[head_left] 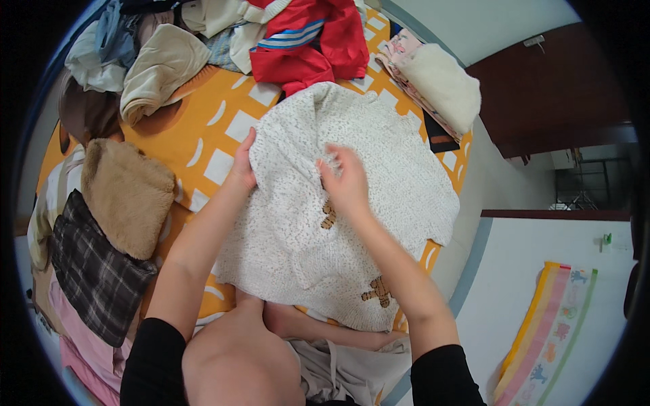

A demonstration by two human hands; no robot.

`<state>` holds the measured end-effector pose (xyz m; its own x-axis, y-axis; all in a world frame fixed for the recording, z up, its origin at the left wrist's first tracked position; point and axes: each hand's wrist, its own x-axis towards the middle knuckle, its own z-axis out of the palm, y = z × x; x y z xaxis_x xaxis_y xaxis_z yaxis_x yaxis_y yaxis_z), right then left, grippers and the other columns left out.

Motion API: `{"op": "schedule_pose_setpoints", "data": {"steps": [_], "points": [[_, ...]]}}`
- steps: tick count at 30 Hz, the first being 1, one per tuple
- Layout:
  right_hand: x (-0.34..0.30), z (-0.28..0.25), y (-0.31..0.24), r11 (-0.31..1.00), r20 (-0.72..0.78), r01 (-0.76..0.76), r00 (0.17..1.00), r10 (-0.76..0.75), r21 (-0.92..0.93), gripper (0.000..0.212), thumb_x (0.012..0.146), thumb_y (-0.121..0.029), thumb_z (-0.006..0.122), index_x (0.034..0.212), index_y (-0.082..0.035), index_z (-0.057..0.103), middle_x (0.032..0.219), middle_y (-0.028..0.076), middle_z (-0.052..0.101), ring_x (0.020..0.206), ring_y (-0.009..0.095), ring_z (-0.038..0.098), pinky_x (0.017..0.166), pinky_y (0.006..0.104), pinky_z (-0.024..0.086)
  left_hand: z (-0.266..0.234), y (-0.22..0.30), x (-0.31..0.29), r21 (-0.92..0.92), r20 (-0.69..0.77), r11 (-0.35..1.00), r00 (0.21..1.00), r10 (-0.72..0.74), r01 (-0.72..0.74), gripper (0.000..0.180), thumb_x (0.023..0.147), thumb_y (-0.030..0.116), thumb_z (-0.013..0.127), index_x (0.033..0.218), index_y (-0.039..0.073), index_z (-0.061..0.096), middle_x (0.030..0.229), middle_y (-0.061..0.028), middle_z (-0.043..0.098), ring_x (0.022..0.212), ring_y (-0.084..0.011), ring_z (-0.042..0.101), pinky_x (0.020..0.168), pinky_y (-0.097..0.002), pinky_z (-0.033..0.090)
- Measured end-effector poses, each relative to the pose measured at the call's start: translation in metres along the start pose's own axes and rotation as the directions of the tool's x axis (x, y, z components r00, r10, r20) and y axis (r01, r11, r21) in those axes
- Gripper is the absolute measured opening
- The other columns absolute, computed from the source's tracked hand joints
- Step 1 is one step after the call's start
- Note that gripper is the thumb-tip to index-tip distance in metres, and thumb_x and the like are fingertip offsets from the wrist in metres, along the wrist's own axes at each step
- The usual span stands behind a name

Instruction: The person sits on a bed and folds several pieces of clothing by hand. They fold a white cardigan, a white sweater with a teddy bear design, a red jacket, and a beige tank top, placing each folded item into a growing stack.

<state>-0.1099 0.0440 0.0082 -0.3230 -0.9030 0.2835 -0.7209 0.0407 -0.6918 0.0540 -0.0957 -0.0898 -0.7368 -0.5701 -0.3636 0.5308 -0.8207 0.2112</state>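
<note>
A white and grey flecked knit sweater (399, 203) with brown bear-shaped patches lies spread in front of me, over the bed and partly over my legs. At its left edge my left hand (245, 162) grips the knit, some of its fingers hidden by the fabric. My right hand (345, 181) is over the middle of the sweater, beside one of the bear patches. Its fingers are curled and slightly blurred, with a gap between thumb and fingertips. Whether it touches the knit is hard to make out.
The bed has an orange patterned sheet (217, 152). Left of me are a folded tan fleece (128, 196) and dark plaid cloth (98, 267). Farther off lie a cream garment (166, 64), a red garment (311, 47) and a folded white fleece (440, 84). A brown door (548, 88) stands right.
</note>
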Motion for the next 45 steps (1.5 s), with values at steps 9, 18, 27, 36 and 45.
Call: {"op": "schedule_pose_setpoints", "data": {"steps": [9, 18, 27, 36, 45], "points": [[0.142, 0.047, 0.046, 0.424, 0.608, -0.766, 0.642, 0.467, 0.483, 0.047, 0.084, -0.026, 0.068, 0.119, 0.001, 0.052, 0.106, 0.011, 0.063, 0.098, 0.021, 0.059, 0.084, 0.0360, 0.048, -0.010, 0.004, -0.006, 0.189, 0.001, 0.979, 0.997, -0.076, 0.074, 0.052, 0.089, 0.024, 0.059, 0.132, -0.002, 0.044, 0.124, -0.0191, 0.056, 0.113, -0.0316, 0.057, 0.099, -0.0454, 0.044], [0.103, 0.068, 0.090, 0.302, 0.506, -0.648, 0.747, 0.432, 0.699, 0.052, 0.090, -0.024, 0.062, 0.131, 0.002, 0.043, 0.117, 0.012, 0.059, 0.102, 0.020, 0.059, 0.090, 0.0330, 0.048, 0.000, -0.005, 0.001, 0.297, -0.042, 0.954, 0.998, 0.041, -0.027, 0.051, 0.082, -0.003, 0.061, 0.130, -0.004, 0.044, 0.122, -0.0154, 0.058, 0.112, -0.0286, 0.057, 0.098, -0.0418, 0.046], [-0.048, -0.007, 0.062, 0.300, 0.842, -0.921, 0.359, 0.403, 0.249, 0.044, 0.085, -0.026, 0.069, 0.118, -0.002, 0.053, 0.110, 0.007, 0.061, 0.099, 0.017, 0.059, 0.090, 0.0319, 0.047, -0.015, 0.001, 0.004, 0.307, -0.073, 0.949, 0.996, -0.056, 0.076, 0.053, 0.074, -0.005, 0.056, 0.125, -0.006, 0.046, 0.119, -0.0198, 0.058, 0.109, -0.0319, 0.058, 0.097, -0.0442, 0.047], [-0.119, -0.039, 0.068, 0.623, 0.376, -0.761, 0.638, 0.671, 0.180, 0.056, 0.078, -0.024, 0.075, 0.123, 0.002, 0.053, 0.116, 0.010, 0.061, 0.107, 0.020, 0.056, 0.092, 0.0334, 0.043, -0.013, 0.000, 0.003, 0.488, -0.113, 0.864, 0.991, -0.074, 0.121, 0.051, 0.070, -0.010, 0.053, 0.121, -0.008, 0.051, 0.114, -0.0191, 0.061, 0.106, -0.0315, 0.060, 0.095, -0.0451, 0.047], [-0.098, -0.036, 0.060, 0.443, 0.351, -0.852, 0.521, 0.778, 0.280, 0.054, 0.088, -0.041, 0.062, 0.120, 0.002, 0.057, 0.112, 0.011, 0.062, 0.104, 0.019, 0.055, 0.090, 0.0319, 0.042, 0.018, -0.050, -0.049, 0.268, -0.184, 0.961, 0.983, -0.022, 0.072, 0.040, 0.090, 0.013, 0.058, 0.125, -0.001, 0.046, 0.125, -0.0125, 0.055, 0.114, -0.0242, 0.054, 0.101, -0.0397, 0.043]]}}
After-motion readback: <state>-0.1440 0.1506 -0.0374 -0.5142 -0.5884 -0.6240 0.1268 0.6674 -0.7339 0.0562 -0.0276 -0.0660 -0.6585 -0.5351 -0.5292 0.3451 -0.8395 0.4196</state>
